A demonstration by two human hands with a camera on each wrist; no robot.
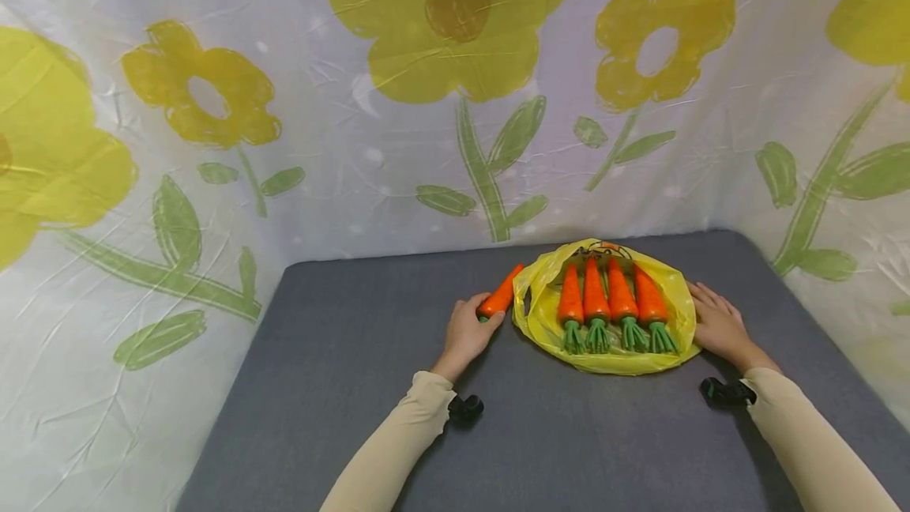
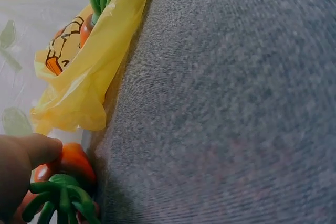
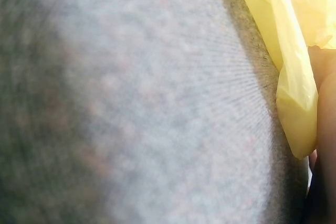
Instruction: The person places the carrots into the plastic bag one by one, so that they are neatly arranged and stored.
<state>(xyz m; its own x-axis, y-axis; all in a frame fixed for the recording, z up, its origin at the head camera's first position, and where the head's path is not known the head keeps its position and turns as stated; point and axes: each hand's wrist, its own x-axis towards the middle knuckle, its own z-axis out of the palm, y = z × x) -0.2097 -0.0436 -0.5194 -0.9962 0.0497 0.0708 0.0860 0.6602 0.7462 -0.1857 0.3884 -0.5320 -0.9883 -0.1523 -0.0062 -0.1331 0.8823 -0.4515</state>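
Note:
My left hand (image 1: 469,330) grips a toy carrot (image 1: 503,295) by its thick end, with the orange tip pointing back toward a yellow plastic bag (image 1: 529,330). In the left wrist view the thumb presses on the carrot's orange body (image 2: 77,163), and its green top faces the camera. The bag lies with its mouth spread wide, showing several carrots (image 1: 596,291) side by side, green tops to the front. At the bag's right edge, my right hand (image 1: 721,329) holds the plastic; its fingertips are partly hidden. A yellow fold (image 3: 296,103) hangs beside that hand in the right wrist view.
Everything rests on a grey cloth-covered table (image 1: 341,354). A white curtain with yellow flowers (image 1: 320,180) rises directly behind the table and along both sides. Black wrist mounts (image 1: 465,408) sit at the cuffs of the light sleeves.

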